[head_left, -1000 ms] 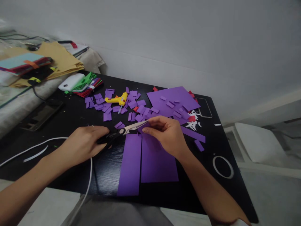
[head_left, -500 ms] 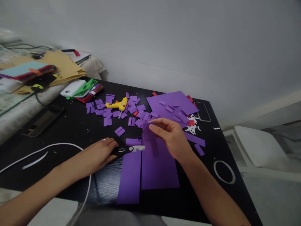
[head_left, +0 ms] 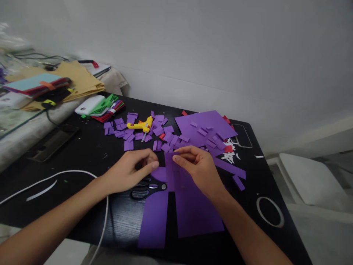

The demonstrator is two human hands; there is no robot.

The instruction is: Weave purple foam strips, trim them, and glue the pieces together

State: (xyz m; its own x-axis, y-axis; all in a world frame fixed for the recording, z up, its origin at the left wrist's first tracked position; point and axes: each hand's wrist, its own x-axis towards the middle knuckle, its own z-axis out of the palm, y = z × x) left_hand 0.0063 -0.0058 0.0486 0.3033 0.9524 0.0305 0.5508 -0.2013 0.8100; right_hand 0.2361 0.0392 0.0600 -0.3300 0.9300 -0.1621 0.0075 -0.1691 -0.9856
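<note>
Hands — left hand (head_left: 132, 171), right hand (head_left: 197, 167) — pinch purple strip (head_left: 172, 171) with fingers.

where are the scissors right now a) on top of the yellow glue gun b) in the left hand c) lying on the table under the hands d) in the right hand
c: the scissors lie flat on the black table, while the left hand and right hand pinch a purple strip above them.

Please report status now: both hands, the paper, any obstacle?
Left hand and right hand pinch small purple paper strip. Black-handled scissors lie on black table, beneath.
</note>
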